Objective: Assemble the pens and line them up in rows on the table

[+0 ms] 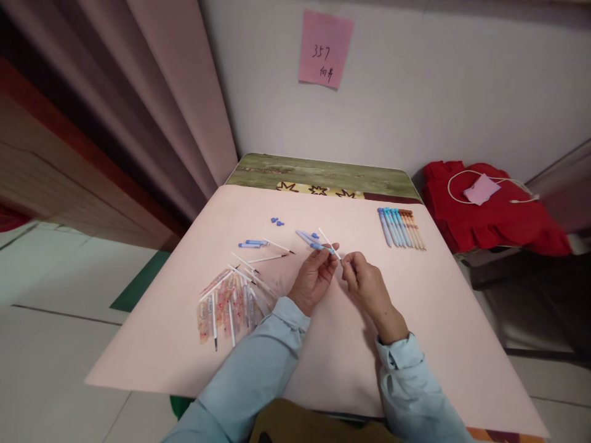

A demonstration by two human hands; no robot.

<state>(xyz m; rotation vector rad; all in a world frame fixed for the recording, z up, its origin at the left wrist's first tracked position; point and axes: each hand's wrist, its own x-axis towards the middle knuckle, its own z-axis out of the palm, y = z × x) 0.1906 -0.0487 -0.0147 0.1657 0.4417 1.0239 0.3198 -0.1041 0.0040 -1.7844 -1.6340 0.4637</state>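
Refill [325, 239], white and slim, slants over the pale tabletop [438, 344], its long axis running from far left to near right, where the bent fingers of the right hand [367, 283] pinch its near end. Just beside it, the left hand [314, 278] pinches a blue pen barrel [316, 246] lying nearly crosswise.
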